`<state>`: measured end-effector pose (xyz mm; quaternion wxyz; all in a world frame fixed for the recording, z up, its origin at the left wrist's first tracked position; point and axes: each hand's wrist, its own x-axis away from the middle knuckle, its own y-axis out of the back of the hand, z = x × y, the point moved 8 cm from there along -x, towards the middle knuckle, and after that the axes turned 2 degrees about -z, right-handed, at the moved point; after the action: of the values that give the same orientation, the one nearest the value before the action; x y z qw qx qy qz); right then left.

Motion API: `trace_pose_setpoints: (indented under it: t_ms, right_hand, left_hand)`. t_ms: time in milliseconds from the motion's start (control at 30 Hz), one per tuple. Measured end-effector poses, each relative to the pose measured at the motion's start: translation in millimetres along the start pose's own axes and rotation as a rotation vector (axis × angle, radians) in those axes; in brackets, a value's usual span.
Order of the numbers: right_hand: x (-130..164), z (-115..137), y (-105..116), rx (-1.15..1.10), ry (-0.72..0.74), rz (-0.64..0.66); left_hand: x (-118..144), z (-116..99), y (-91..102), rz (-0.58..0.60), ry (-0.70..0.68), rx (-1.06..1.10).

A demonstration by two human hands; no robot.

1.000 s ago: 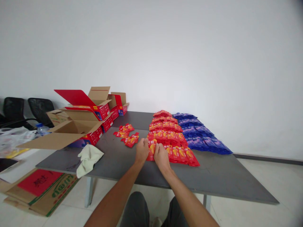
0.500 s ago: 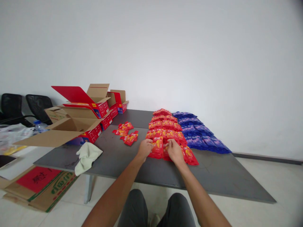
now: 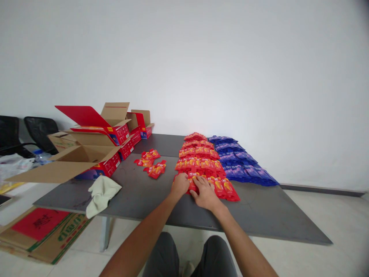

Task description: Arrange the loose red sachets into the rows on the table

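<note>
Red spout-type pouches [image 3: 198, 152] with orange fruit prints lie in overlapping rows on the grey table [image 3: 138, 192]. At the left end of the nearest row, my left hand [image 3: 180, 185] is closed at the edge of a red pouch [image 3: 191, 176], its fingertips partly hidden. My right hand [image 3: 204, 191] rests on the same part of the row, fingers spread over the pouches and thumb out to the left. Both hands partly cover the pouches beneath them. A few loose red pouches [image 3: 157, 169] lie to the left, apart from the rows.
Rows of blue pouches [image 3: 245, 161] lie right of the red ones. Open red-and-brown cartons [image 3: 111, 163] stand along the table's left side. A pale cloth [image 3: 102, 192] lies at the front left edge. Flattened cardboard [image 3: 54, 231] is on the floor, and black chairs [image 3: 40, 129] stand behind.
A pouch that stood raised between my hands is now down on the nearest row. My right hand has shifted left and spread its fingers over the pouches. The view has turned slightly right.
</note>
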<state>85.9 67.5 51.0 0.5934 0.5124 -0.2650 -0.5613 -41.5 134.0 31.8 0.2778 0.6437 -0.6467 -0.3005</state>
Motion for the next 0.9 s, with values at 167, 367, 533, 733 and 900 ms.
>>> trace_pose_setpoints:
  t_ms: [167, 367, 533, 733, 900]
  right_hand:
    - [1.2, 3.1, -0.2, 0.055, 0.000, 0.003]
    - [1.3, 3.2, 0.3, 0.078, 0.003, 0.007]
    - [1.8, 2.6, 0.3, 0.067, 0.030, 0.012]
    - [1.7, 1.8, -1.6, 0.056, 0.032, 0.037]
    - [2.2, 7.6, 4.6, 0.060, 0.040, 0.007]
  left_hand:
    - [4.5, -8.8, -1.7, -0.017, -0.121, -0.197]
    - [14.8, -18.4, -0.5, -0.031, -0.198, -0.274]
    - [23.7, -22.1, 0.6, 0.007, -0.202, -0.280]
    - [28.7, -24.1, 1.1, 0.039, -0.167, -0.301]
    - [27.8, -25.4, -2.2, 0.048, -0.192, -0.314]
